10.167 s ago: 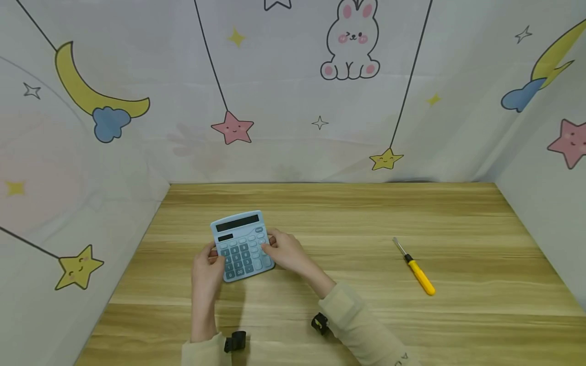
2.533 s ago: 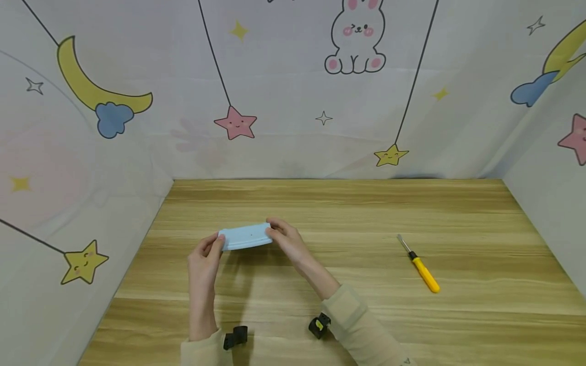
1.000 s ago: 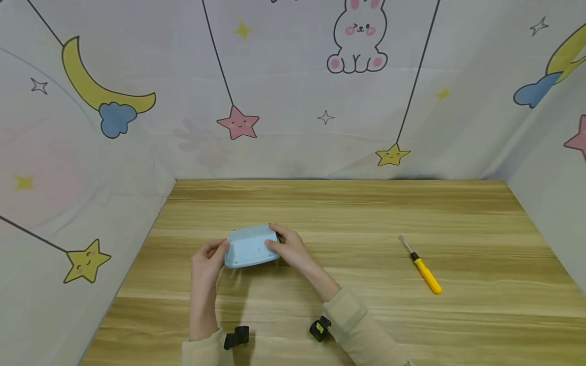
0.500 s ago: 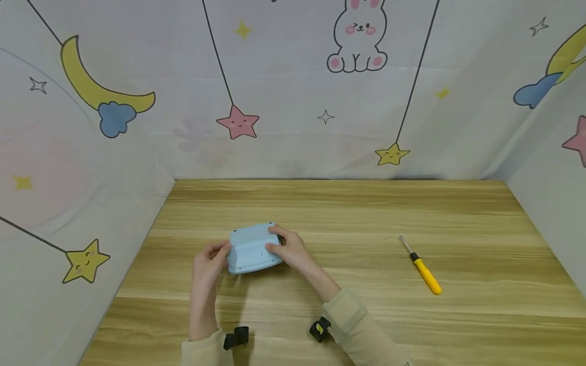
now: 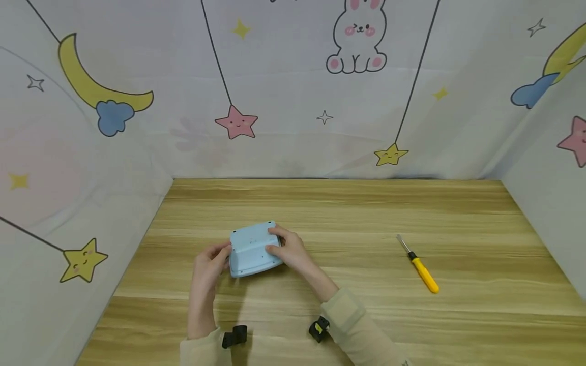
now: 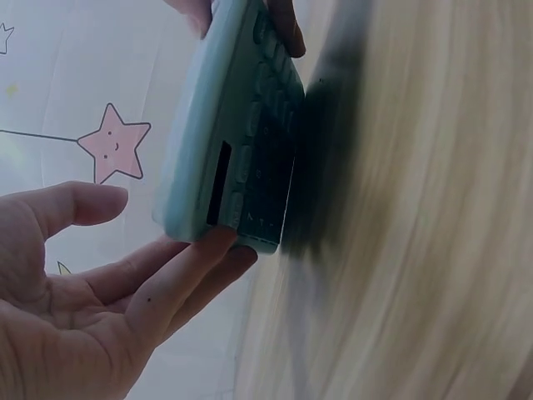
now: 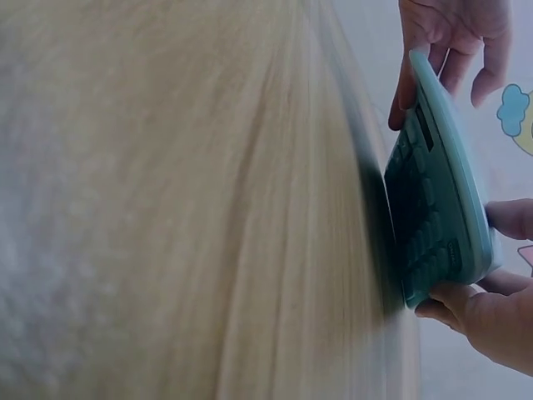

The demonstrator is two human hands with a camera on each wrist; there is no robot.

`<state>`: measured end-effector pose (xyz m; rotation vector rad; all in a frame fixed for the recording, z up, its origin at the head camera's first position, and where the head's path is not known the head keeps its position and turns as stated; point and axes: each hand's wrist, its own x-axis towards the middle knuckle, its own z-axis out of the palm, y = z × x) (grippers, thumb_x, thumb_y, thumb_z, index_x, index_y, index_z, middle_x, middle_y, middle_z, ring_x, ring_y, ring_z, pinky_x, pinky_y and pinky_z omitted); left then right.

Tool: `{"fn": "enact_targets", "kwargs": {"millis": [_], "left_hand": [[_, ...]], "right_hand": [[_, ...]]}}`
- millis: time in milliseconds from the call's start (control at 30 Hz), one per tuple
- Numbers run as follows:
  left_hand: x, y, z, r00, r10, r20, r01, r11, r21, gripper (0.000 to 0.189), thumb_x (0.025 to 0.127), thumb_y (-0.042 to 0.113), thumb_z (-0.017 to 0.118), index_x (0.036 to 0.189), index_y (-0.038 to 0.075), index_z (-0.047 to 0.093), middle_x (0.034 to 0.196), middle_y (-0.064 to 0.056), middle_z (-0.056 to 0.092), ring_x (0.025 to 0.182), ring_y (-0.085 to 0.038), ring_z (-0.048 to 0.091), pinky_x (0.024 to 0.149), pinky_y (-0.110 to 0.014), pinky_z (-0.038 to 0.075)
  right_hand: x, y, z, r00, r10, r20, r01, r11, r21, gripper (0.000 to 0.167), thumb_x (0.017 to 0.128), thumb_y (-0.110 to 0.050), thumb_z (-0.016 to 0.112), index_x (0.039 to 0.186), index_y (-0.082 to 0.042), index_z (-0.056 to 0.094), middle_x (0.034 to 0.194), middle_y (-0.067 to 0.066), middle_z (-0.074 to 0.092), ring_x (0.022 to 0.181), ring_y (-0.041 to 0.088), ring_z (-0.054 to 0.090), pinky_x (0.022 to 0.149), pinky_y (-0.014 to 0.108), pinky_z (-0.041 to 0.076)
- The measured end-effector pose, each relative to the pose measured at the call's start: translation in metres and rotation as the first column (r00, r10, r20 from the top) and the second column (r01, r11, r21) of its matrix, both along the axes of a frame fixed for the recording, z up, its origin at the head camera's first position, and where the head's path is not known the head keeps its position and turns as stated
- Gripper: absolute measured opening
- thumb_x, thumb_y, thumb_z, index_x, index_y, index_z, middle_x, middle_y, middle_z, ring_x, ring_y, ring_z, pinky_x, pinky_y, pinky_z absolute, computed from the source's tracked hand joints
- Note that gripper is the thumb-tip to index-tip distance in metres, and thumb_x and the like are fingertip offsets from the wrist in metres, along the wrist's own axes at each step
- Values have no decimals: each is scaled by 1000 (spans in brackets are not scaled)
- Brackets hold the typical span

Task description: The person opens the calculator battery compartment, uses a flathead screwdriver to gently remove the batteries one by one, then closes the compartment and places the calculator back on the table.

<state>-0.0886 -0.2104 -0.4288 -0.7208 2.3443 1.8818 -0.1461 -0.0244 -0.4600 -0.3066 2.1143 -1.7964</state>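
Note:
A light-blue calculator (image 5: 254,254) is held tilted with its back toward the head camera. The wrist views show its keys facing the table, and a shadow falls beneath it. My right hand (image 5: 294,252) grips its right side, thumb on the back and fingers on the key side. At the opposite side, my left hand (image 5: 209,267) touches the edge with nearly straight fingers. In the left wrist view, the left thumb (image 6: 100,204) stands apart from the calculator (image 6: 221,125).
A screwdriver (image 5: 423,272) with a yellow handle lies on the wooden table (image 5: 348,213), right of the hands. White cloth walls (image 5: 293,91) with cartoon prints rise behind and at both sides. Black wrist devices (image 5: 235,336) sit by the sleeves.
Earlier the calculator was key side up; it has been turned over, and its back has tipped further into view during the last second. The left thumb no longer presses on it. The screwdriver stays put.

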Motion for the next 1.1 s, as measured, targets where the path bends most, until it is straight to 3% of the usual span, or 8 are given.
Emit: {"fn": "enact_targets", "kwargs": {"millis": [367, 633, 1100], "left_hand": [[1, -4, 0, 998, -56, 24, 56, 998, 2, 43, 99, 16, 45, 133, -10, 49, 144, -22, 45, 130, -29, 45, 87, -18, 51], [0, -5, -1, 997, -68, 42, 67, 998, 18, 46, 99, 17, 43, 136, -11, 46, 146, -23, 42, 136, -33, 40, 103, -38, 44], [0, -3, -4, 991, -115, 66, 115, 993, 6, 51, 101, 24, 43, 139, -10, 42, 148, -27, 37, 137, -37, 38, 106, -45, 41]], "right_hand": [[0, 0, -2, 1000, 3, -25, -2, 999, 44, 50, 88, -6, 63, 136, 4, 50, 153, 24, 31, 144, 33, 27, 117, 42, 27], [1, -1, -4, 999, 3, -33, -1, 998, 66, 51, 87, -6, 64, 136, 4, 50, 153, 23, 31, 144, 31, 28, 116, 41, 28], [1, 0, -9, 994, 53, -94, -38, 987, 155, 50, 88, -7, 64, 137, 0, 51, 153, 21, 32, 144, 32, 28, 117, 43, 27]]}}
